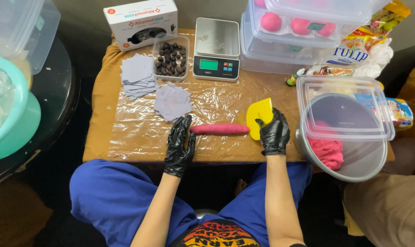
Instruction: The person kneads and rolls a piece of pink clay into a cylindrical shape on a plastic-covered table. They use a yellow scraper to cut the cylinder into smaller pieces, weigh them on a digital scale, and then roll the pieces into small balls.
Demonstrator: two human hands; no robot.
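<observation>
A pink dough log (219, 129) lies on the plastic-covered table (139, 137). My left hand (179, 144), in a black glove, rests flat on the table with its fingertips at the log's left end. My right hand (274, 131), also gloved, grips a yellow plastic scraper (259, 115) standing at the log's right end.
Behind the log are stacks of grey paper squares (172, 101), a tub of dark balls (171, 58), a digital scale (216, 49) and a glove box (142, 23). At right a metal bowl (353, 160) holds pink dough under a clear lid (344, 109). Stacked containers of pink balls (299, 27) stand at the back right.
</observation>
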